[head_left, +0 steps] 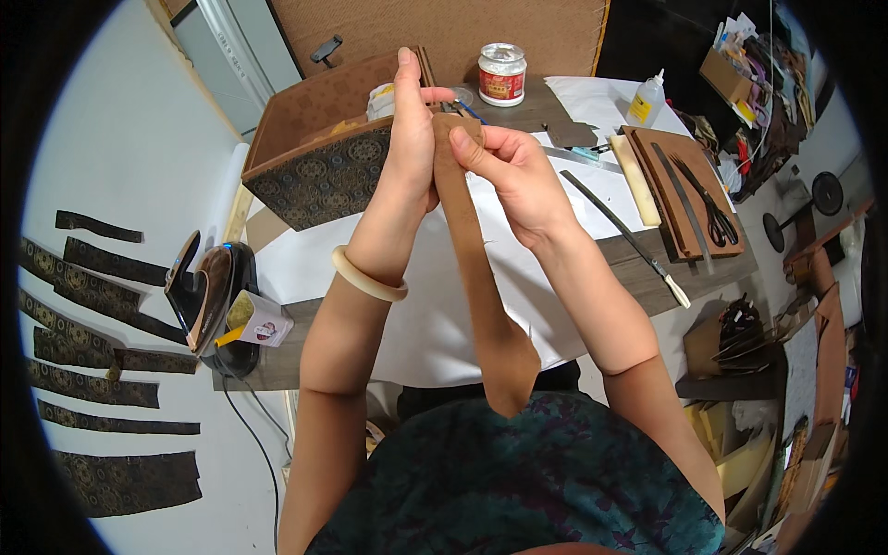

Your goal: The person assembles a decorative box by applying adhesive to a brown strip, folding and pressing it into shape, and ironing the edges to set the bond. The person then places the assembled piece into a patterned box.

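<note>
A long brown leather-like strip (474, 250) hangs from my hands toward my body, its wider rounded lower end in front of my shirt. Its upper end is pinched between the thumb and fingers of my right hand (525, 180). My left hand (412, 143) stands upright with fingers stretched out, its palm side against the strip's left edge. Part of the left hand's inner side is hidden. A cream bangle (370, 285) circles my left wrist. Behind my left hand is an open box (319, 171) with dark patterned sides and a brown inside.
White paper (416, 324) covers the table. At right lie a long dark blade-like tool (624, 236), a cream bar (635, 180), and scissors (708, 203) on a brown board. A jar (501, 74) and glue bottle (646, 100) stand behind. An iron (213, 287) and patterned strips (102, 375) are at left.
</note>
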